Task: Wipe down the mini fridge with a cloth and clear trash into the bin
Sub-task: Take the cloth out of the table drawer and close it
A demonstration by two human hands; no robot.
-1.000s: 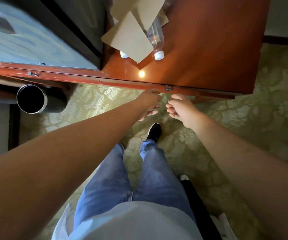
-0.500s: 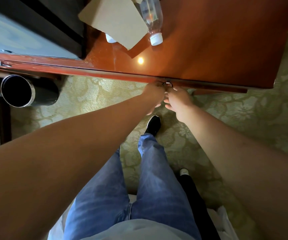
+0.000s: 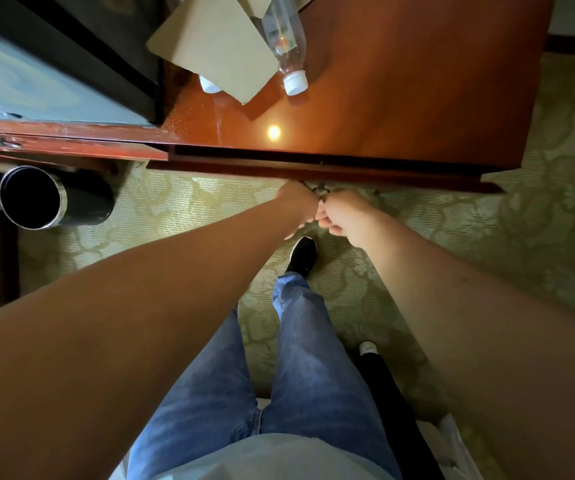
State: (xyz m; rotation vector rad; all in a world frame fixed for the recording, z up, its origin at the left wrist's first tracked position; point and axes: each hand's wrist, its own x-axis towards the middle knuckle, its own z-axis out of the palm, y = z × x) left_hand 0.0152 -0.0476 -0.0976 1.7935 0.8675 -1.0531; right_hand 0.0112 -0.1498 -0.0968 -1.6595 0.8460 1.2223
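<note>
View down from head. Left hand (image 3: 298, 206) and right hand (image 3: 343, 213) meet at small metal handle (image 3: 321, 189) on cabinet door (image 3: 313, 169), door ajar from wooden cabinet top (image 3: 400, 98). Fingers of both curled at handle; exact grip unclear. Black bin (image 3: 54, 197) on carpet, far left. Plastic bottle (image 3: 286, 46) and cardboard (image 3: 216, 50) lie on top. Mini fridge, cloth not visible.

I'm looking down on a glossy red-brown desk (image 3: 400, 81). On it: a tan card sheet (image 3: 209, 46), w/ a clear bottle (image 3: 284, 36) lying on its side partly over the card, white cap (image 3: 294, 83) toward the desk's front edge. A 2nd white cap (image 3: 208, 85) peeks from under the card. Below, patterned green carpet (image 3: 538, 220) carries a black bin (image 3: 54, 197) at left and the person's black shoe (image 3: 302, 254).
</note>
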